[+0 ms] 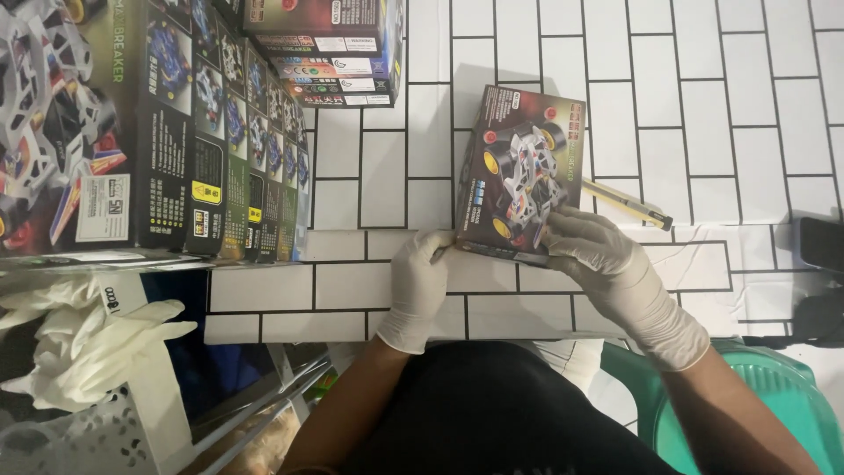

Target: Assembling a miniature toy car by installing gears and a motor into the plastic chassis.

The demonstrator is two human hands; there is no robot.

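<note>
1. The person holds a dark toy-car box in both gloved hands, over a surface patterned like white brick with dark lines. The box sits near the middle of the view, tilted a little, with its printed face up.
2. The left hand grips the box at its lower left corner; its fingers are curled together against the near edge, thumb hidden underneath.
3. The right hand rests at the lower right corner, with its fingers pressed onto the printed face near the edge, as if working at the flap there.
4. By my judgement the box is still shut: no flap stands open, and no contents show on the surface. Whatever is to be done with it seems to be at an early stage.
5. Just beyond the right hand lies a slim yellow utility knife, untouched, partly hidden by the box.
6. A stack of similar boxes stands to the left, more boxes lie at the top, and all look unopened.
7. At lower left lie spare white gloves; a green plastic stool shows at lower right.
</note>
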